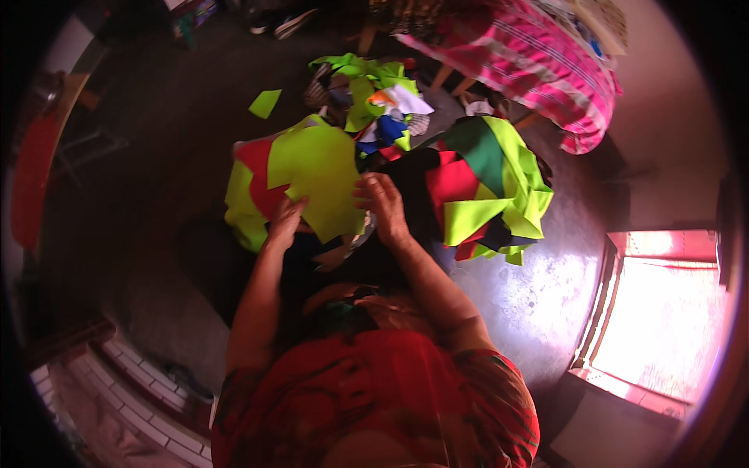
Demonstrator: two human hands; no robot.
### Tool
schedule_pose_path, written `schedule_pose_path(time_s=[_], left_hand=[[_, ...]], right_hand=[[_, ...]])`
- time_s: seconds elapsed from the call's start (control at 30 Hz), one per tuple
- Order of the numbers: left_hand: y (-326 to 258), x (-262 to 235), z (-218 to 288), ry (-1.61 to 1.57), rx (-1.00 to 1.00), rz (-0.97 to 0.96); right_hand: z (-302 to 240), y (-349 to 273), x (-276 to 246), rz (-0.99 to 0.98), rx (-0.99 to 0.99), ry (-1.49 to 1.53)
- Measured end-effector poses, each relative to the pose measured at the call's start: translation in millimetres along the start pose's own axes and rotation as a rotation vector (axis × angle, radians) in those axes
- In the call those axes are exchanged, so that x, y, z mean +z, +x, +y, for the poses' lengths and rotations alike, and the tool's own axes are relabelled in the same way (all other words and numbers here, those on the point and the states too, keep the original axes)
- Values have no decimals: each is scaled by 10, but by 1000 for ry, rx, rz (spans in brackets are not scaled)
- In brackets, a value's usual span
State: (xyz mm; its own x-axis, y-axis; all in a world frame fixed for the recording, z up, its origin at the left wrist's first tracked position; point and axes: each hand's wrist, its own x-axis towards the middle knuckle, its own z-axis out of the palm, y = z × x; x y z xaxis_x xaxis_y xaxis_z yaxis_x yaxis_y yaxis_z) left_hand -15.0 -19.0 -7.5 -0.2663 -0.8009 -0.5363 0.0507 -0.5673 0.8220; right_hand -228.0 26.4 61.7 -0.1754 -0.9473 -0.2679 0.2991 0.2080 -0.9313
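Fabric piece (320, 175), neon yellow-green, lies on floor pile between both hands. Left hand (285, 222) pinches its lower left edge; right hand (384, 204) rests flat at its right edge, fingers spread. Risk: slick cloth may slip, dragging red piece (257, 168) under fingers. Scrap heap (488, 187) right of fingers, loose scrap (265, 102) beyond. Pink checked bag (538, 62) far right; no labels legible.

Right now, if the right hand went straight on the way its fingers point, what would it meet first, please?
The right hand points up-picture; first comes the dark cloth just beyond its fingers, though depth is unclear.
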Motion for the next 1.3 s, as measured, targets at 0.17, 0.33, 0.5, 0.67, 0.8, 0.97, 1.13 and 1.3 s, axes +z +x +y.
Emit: schedule_pose_path(time_s=[0.17, 0.33, 0.5, 0.67, 0.8, 0.97, 1.13, 1.3], left_hand=[[-88, 67, 135, 251, 103, 86], [-60, -37, 178, 651, 184, 273], [-248, 62, 300, 1114, 667, 521], [-224, 50, 247, 1248, 849, 270], [-153, 4, 91, 1264, 793, 163], [-147, 26, 112, 1262, 792, 164], [-155, 0, 102, 1275, 809, 185], [-169, 4, 128, 1280, 775, 174]], right_hand=[[-99, -121, 32, -105, -115, -75], [-446, -308, 49, -145, -264, -257], [-908, -445, -146, -27, -480, -389], [-1286, -330, -690, 264, -571, -651], [-1605, -208, -1090, 488, -589, -905], [-1392, 22, -1558, 387, -524, -1297], [-1155, 84, -1530, 424, -454, -1588], [-1124, 124, -1560, 491, -419, -1523]])
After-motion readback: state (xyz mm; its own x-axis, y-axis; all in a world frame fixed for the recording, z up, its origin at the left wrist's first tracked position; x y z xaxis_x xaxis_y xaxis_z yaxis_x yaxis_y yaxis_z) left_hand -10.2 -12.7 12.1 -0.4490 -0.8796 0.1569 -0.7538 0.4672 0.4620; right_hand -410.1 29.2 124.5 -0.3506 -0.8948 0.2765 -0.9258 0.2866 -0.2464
